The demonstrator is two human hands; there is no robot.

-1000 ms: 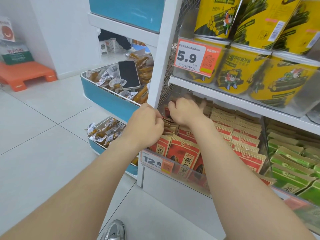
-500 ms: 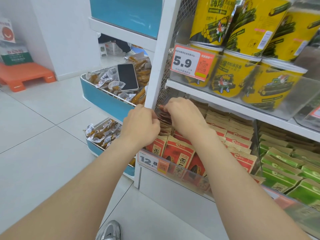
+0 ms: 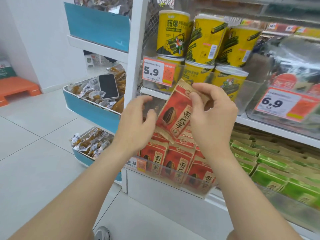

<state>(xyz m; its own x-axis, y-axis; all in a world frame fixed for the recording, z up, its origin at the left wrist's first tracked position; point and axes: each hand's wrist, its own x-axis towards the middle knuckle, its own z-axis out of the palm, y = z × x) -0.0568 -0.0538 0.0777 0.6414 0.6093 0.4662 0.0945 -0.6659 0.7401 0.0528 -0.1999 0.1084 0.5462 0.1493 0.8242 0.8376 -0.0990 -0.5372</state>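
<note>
A red-and-brown packet of sunflower seeds [image 3: 174, 111] is lifted clear of the lower shelf and tilted in front of the shelf edge. My right hand [image 3: 211, 115] pinches its top right corner between thumb and fingers. My left hand [image 3: 136, 122] is at the packet's left edge with loosely curled fingers; whether it grips the packet is unclear. Below them several more red seed packets [image 3: 176, 161] stand in rows behind a clear shelf lip [image 3: 199, 184].
Yellow snack tubs [image 3: 204, 40] fill the upper shelf above a 5.9 price tag [image 3: 158, 71]. Green packets [image 3: 270, 163] lie right of the red ones. A phone [image 3: 108, 86] rests on wrapped snacks in a blue side bin [image 3: 91, 111]. An orange platform [image 3: 17, 89] sits far left.
Both hands were down among the red packets on the lower shelf. They have risen, and one packet has come out with the right hand, up to the level of the upper shelf edge.
</note>
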